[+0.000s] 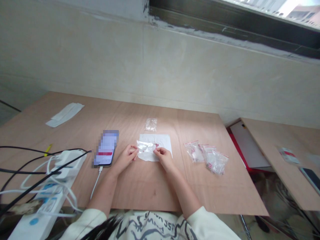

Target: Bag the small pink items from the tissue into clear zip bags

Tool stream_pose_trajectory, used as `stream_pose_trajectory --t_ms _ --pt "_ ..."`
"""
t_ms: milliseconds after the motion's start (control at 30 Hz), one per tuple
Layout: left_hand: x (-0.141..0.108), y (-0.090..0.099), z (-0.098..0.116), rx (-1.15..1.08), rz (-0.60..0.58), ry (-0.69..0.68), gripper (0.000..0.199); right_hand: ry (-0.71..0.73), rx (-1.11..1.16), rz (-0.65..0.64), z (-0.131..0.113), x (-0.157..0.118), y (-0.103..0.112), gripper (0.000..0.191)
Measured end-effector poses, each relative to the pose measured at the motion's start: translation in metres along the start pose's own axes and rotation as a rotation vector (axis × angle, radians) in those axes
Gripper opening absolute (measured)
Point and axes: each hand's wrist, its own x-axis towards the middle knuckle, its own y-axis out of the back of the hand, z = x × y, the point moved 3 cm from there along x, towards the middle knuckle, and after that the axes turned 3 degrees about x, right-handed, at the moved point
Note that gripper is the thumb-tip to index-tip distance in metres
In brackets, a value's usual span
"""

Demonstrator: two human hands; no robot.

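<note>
The left fingertips point(134, 150) are curling around one edge of a clear zip bag point(146, 148), and the right fingertips point(157, 152) are pinching its other end, beside a red mark point(156, 145) too small to identify. Both sets of fingers are grasping the bag, not released. The left hand point(127, 157) and right hand point(163, 158) are hovering at the near edge of a white paper sheet point(163, 141), with the bag lying across the sheet. Beyond the sheet, a flat clear bag point(151, 124) is lying on the plywood tabletop point(140, 196). Right of the sheet, a cluster of small zip bags point(206, 156) is overlapping. Left of the sheet, a smartphone point(106, 148) is lying face up, a white charging cable point(96, 181) trailing from it, and a white power strip point(47, 196) is sitting farther left.
</note>
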Motion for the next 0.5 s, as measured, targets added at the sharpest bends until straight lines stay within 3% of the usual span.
stream_pose_trajectory --t_ms 333,500 --pt "-0.004 -0.002 0.027 -0.098 0.036 -0.012 0.029 -0.075 -0.035 0.001 -0.005 0.000 0.002 0.034" --pt "-0.006 -0.008 0.033 -0.143 0.036 -0.084 0.031 -0.149 0.059 -0.070 -0.017 -0.007 0.001 0.034"
